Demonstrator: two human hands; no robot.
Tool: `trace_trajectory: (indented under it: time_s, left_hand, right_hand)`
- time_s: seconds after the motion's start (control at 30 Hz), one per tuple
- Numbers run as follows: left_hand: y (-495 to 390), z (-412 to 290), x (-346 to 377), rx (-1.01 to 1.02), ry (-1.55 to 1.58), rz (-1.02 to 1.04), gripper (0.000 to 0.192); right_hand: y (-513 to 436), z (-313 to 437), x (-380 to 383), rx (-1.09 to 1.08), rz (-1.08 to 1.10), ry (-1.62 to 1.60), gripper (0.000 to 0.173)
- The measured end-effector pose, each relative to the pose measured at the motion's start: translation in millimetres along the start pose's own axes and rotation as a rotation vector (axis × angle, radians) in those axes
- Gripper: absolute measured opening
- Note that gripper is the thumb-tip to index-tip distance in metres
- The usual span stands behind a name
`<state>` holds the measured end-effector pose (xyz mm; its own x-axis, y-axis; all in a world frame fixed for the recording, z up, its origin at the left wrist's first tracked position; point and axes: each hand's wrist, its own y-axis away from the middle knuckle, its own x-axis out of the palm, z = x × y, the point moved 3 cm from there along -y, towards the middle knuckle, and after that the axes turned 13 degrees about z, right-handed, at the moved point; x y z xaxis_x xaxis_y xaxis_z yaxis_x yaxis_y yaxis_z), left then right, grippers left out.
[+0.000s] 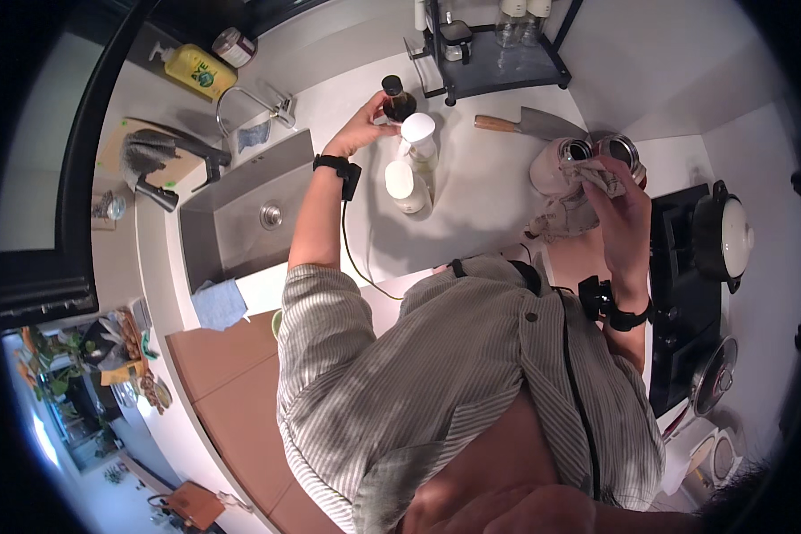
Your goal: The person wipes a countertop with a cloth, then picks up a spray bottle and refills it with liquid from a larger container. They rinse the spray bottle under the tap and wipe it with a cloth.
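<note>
My left hand (362, 135) has its fingers around a dark glass bottle (399, 105) with a black cap, which stands on the white countertop (467, 220). Beside it are a clear dispenser bottle (422, 148) with a white top and a second white-capped container (407, 188). At the right, my right hand (624, 207) grips a crumpled patterned cloth (604, 179). It is just in front of two open-mouthed metal-lined canisters, a pale one (551, 167) and a reddish one (622, 150). More cloth (564, 217) hangs below, near the counter's front edge.
A cleaver (547, 124) with a wooden handle lies behind the canisters. A black rack (500, 77) stands at the back. To the left is a steel sink (247, 220) with a faucet (282, 110); to the right, a black hob (684, 307) carries a lidded pot (724, 237).
</note>
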<state>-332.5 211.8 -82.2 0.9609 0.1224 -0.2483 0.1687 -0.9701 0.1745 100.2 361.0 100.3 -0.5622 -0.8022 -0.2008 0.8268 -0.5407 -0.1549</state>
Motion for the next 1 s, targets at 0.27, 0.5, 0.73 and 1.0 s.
trace_trajectory:
  time_s: [0.27, 0.5, 0.73, 1.0]
  left_hand:
    - [-19.3, 9.8, -0.8, 0.118, 0.144, 0.063, 0.075]
    - [16.4, 26.4, -29.2, 0.154, 0.318, -0.406, 0.060]
    - [112.1, -0.1, -53.0, 0.327, 0.488, -0.615, 0.044]
    - [197.5, -59.9, -10.0, 0.538, 0.629, -0.525, 0.084]
  right_hand:
    - [12.8, -18.6, 10.2, 0.141, -0.031, -0.165, 0.029]
    - [3.2, -25.4, 12.5, 0.169, -0.033, -0.074, 0.030]
    - [-21.3, -30.9, 43.0, 0.100, 0.064, -0.195, 0.031]
    - [-46.9, -14.7, 70.3, 0.058, 0.295, -0.188, 0.028]
